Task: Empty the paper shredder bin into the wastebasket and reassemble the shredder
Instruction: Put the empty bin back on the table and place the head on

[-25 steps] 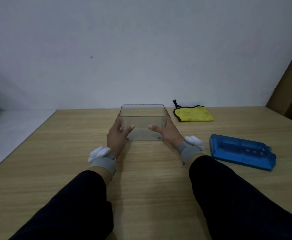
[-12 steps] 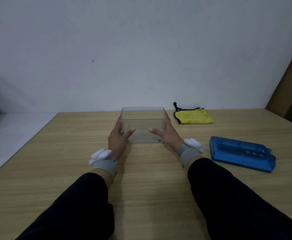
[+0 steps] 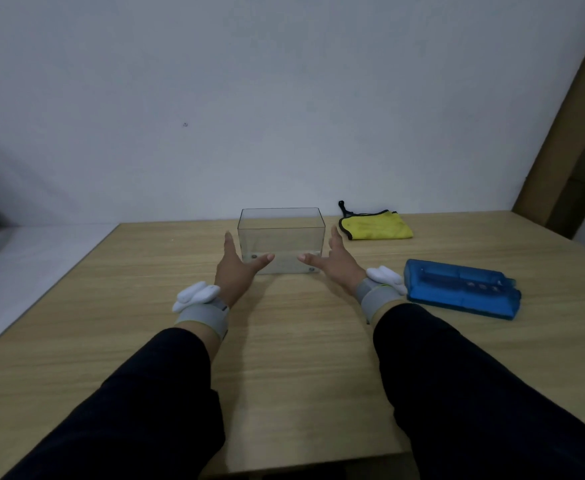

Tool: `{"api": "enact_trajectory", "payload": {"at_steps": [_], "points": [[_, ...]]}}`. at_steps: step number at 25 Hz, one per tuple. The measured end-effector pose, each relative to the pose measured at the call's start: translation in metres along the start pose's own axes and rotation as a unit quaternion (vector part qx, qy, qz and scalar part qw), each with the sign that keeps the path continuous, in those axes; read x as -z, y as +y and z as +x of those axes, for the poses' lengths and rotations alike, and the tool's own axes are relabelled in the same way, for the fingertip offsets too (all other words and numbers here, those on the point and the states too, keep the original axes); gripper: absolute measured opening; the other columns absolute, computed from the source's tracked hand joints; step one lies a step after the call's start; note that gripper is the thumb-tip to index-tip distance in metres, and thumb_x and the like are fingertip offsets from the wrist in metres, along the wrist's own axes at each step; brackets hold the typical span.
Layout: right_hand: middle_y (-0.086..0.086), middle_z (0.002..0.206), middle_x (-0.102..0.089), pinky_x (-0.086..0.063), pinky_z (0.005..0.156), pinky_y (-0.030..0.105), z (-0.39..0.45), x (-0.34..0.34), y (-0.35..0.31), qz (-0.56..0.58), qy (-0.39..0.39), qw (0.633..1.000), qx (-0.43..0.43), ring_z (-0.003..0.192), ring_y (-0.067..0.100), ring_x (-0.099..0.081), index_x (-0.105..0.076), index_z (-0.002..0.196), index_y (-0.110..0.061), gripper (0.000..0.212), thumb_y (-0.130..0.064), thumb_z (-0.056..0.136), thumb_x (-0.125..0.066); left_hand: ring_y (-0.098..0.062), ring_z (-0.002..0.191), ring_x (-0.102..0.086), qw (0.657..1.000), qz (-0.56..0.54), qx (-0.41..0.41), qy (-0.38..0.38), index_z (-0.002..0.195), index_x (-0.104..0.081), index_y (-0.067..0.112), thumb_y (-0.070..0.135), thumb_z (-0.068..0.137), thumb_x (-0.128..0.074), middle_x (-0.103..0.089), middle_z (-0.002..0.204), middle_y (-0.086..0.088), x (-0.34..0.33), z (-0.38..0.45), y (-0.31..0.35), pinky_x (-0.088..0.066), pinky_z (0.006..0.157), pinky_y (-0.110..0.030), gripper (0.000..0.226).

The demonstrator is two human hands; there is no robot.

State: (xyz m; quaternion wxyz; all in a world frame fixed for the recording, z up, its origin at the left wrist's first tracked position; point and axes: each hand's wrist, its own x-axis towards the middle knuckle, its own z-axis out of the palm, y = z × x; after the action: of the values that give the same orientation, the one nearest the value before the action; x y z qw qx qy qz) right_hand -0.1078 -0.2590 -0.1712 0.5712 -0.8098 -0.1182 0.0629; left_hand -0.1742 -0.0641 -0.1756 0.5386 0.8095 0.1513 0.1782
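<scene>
hands: left hand (image 3: 234,268), right hand (image 3: 336,263) spread wide | released clear bin (image 3: 281,237) | bin upright on table (image 3: 301,341)

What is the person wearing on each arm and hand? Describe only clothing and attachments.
Both arms wear dark sleeves. Each wrist carries a grey band with a white lumpy attachment on top. The left hand and right hand are bare, without gloves.

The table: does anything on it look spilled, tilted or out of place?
Nothing looks spilled. The clear bin stands upright on the table and looks empty, between the open left hand and right hand. The blue shredder top lies apart at the right, not yet refitted.
</scene>
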Motion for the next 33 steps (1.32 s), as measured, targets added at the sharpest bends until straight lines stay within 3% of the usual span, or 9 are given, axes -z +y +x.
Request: {"api": "enact_trajectory", "payload": {"at_steps": [6, 11, 14, 16, 33], "points": [[0.006, 0.161, -0.016, -0.030, 0.109, 0.036, -0.043, 0.017, -0.009, -0.043, 0.022, 0.999, 0.011, 0.145, 0.028, -0.024, 0.003, 0.154, -0.026, 0.109, -0.045, 0.079, -0.074, -0.030, 0.138, -0.033, 1.000, -0.001, -0.023, -0.014, 0.152, 0.001, 0.026, 0.047, 0.072, -0.076, -0.027, 0.155, -0.012, 0.009, -0.037, 0.014, -0.033, 0.110, -0.040, 0.113], [0.006, 0.161, -0.016, -0.031, 0.108, 0.037, -0.075, 0.031, -0.007, -0.057, 0.041, 0.997, 0.013, 0.145, 0.028, -0.024, 0.001, 0.154, -0.024, 0.106, -0.047, 0.080, -0.071, -0.025, 0.135, -0.038, 0.998, -0.007, -0.057, -0.021, 0.152, -0.005, 0.023, 0.042, 0.074, -0.077, -0.035, 0.151, -0.009, 0.003, -0.068, 0.025, -0.033, 0.099, -0.027, 0.108], [0.007, 0.161, -0.016, -0.030, 0.108, 0.035, -0.091, 0.042, -0.003, -0.067, 0.053, 0.996, 0.012, 0.145, 0.027, -0.023, 0.000, 0.154, -0.022, 0.106, -0.046, 0.080, -0.072, -0.026, 0.139, -0.032, 0.997, -0.001, -0.059, -0.041, 0.153, -0.004, 0.022, 0.042, 0.074, -0.076, -0.028, 0.154, -0.010, -0.007, -0.084, 0.032, -0.033, 0.109, -0.034, 0.108], [0.007, 0.161, -0.017, -0.030, 0.108, 0.035, -0.102, 0.054, 0.004, -0.076, 0.066, 0.995, 0.009, 0.145, 0.028, -0.023, -0.002, 0.154, -0.021, 0.105, -0.047, 0.080, -0.072, -0.028, 0.140, -0.030, 0.996, -0.005, -0.059, -0.060, 0.153, -0.003, 0.023, 0.042, 0.074, -0.076, -0.025, 0.155, -0.011, -0.018, -0.095, 0.038, -0.032, 0.111, -0.040, 0.109], [0.010, 0.160, -0.017, -0.022, 0.118, 0.045, -0.128, 0.162, 0.052, -0.231, 0.163, 0.959, -0.028, 0.148, 0.028, -0.014, -0.014, 0.153, -0.015, 0.102, -0.052, 0.078, -0.071, -0.023, 0.142, -0.028, 0.980, -0.001, -0.090, -0.179, 0.152, -0.015, 0.022, 0.037, 0.074, -0.077, -0.027, 0.155, -0.010, -0.138, -0.108, 0.078, -0.032, 0.111, -0.038, 0.101]]}}
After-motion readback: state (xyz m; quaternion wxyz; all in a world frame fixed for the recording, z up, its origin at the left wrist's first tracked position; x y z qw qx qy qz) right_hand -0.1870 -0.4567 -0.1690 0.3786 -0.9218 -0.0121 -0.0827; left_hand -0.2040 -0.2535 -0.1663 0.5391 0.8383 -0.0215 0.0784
